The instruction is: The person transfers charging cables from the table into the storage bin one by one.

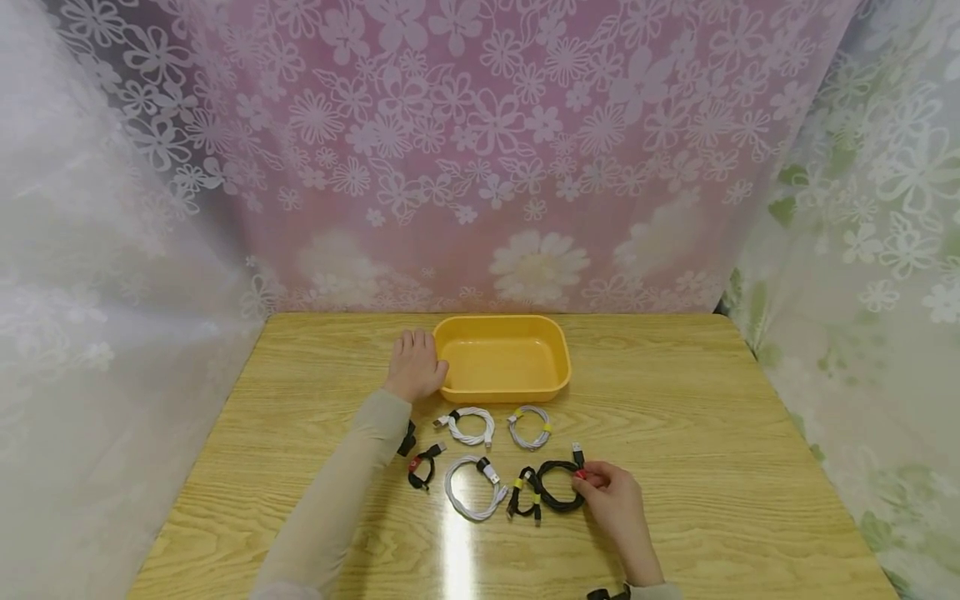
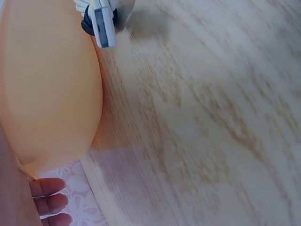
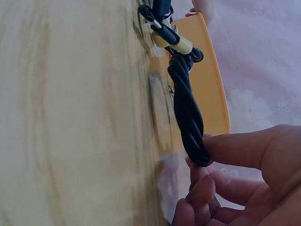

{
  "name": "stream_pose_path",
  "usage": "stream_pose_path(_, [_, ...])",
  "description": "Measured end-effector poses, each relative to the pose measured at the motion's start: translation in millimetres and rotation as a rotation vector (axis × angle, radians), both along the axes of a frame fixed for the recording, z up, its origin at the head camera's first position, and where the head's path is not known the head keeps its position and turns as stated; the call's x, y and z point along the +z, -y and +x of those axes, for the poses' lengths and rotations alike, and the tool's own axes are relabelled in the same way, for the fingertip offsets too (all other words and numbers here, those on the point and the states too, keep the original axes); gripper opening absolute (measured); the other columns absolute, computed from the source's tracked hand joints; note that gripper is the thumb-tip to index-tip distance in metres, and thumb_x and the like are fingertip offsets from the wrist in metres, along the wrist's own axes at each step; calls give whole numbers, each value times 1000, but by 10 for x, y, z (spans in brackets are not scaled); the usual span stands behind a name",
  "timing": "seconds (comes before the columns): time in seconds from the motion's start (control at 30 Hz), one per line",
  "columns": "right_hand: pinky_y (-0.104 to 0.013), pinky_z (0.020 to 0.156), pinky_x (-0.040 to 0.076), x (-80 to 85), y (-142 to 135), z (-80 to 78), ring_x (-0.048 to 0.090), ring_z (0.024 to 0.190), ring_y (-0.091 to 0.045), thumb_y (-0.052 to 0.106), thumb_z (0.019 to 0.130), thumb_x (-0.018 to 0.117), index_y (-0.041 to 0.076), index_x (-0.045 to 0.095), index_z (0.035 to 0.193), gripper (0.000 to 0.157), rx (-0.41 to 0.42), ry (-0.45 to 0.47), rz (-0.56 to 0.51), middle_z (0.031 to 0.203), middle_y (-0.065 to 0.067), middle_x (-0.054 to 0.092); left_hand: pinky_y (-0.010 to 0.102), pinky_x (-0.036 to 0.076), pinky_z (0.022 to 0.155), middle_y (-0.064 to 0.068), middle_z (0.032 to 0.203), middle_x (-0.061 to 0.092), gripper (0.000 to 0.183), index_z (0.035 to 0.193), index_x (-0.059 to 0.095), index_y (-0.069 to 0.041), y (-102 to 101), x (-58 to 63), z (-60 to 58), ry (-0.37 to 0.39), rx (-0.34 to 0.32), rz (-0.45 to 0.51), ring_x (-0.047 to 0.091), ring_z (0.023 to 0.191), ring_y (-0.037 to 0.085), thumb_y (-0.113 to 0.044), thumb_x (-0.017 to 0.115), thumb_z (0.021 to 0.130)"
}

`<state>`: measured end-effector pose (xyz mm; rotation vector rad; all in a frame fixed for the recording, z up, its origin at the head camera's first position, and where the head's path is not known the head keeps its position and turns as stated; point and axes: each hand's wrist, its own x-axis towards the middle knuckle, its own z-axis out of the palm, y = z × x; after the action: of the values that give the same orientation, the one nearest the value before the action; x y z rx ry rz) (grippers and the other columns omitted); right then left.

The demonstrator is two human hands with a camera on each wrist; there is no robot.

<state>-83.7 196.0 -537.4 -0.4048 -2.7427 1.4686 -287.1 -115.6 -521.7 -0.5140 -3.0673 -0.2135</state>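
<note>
At the left end of the yellow plastic tray (image 1: pixel 501 395), my left hand (image 1: pixel 415 367) holds the wall, its thumb over the rim. Three fingertips (image 2: pixel 51 203) show beyond the tray in the left wrist view. My right hand (image 1: pixel 613 497) pinches a coiled black cable (image 1: pixel 558 486) by its red tie, between thumb and fingers. The coil stands on edge in the right wrist view. Beside it is a smaller black cable (image 1: pixel 522 493) with yellow ties. A white cable with a black tie (image 1: pixel 471 426) and a grey cable with yellow ties (image 1: pixel 529 427) lie before the tray.
A larger white coil (image 1: pixel 475 512) lies mid-table, with a short black cable with a red tie (image 1: pixel 422 468) to its left. Another black item (image 1: pixel 407 439) is partly hidden by my left sleeve. Floral curtains (image 1: pixel 525 167) hang round the wooden table (image 1: pixel 712 467).
</note>
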Motion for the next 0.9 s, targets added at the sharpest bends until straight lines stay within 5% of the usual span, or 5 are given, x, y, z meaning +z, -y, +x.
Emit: stream_pose_path(0.9, [-22,53,42,124,-42,-23,56,62,-13,6,81,80,-8,71,105,29,-97,-57,-6,73,-7,62,48,30,93,20,107,42,32,110,48,4,-5,-26,-28,-10,7,-6,37,100,38,-25,40,100])
